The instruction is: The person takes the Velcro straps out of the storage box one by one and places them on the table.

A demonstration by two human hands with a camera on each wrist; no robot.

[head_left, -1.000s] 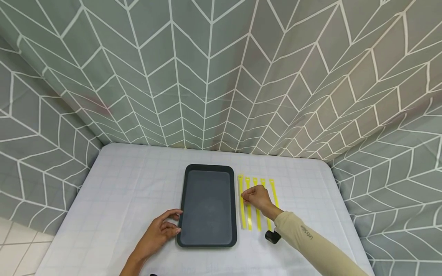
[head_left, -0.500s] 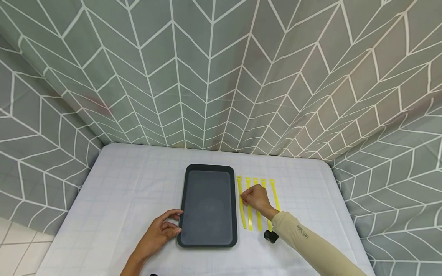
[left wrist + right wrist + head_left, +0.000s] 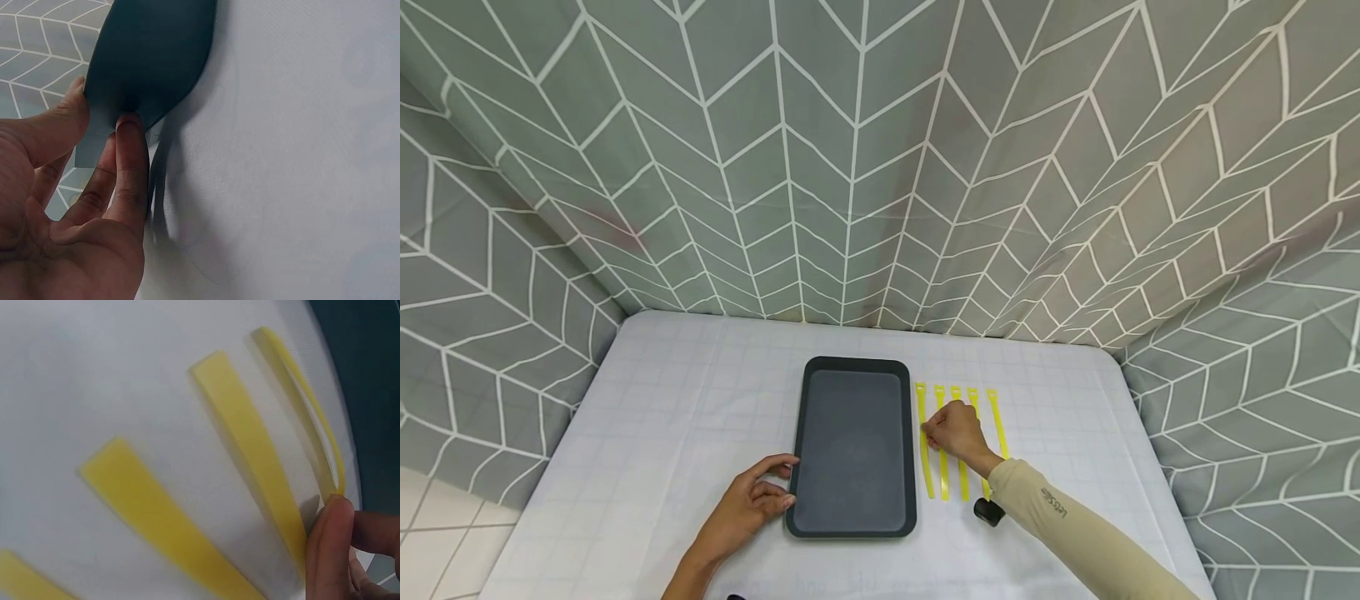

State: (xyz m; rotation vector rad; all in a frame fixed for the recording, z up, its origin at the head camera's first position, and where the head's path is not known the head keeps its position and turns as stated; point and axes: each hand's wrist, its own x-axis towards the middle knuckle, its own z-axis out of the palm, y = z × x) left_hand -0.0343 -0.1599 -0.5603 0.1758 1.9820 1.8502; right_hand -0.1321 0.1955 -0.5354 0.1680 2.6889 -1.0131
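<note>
Item: five yellow hook-and-loop straps beside a dark tray, leftmost strap under pinch.

The right hand (image 3: 953, 429) has crept slightly up the row over the last second; its fingertips (image 3: 331, 550) now pinch the leftmost yellow strap (image 3: 924, 442), which in the right wrist view stands twisted on edge and lifted off the white tablecloth (image 3: 662, 417), so the pick-up looks just begun. The four neighbouring straps (image 3: 996, 417) lie flat as before. The left hand (image 3: 747, 504) remains at the dark rectangular tray (image 3: 853, 446), thumb and loosely bent fingers touching its left rim. The tray holds nothing.
</note>
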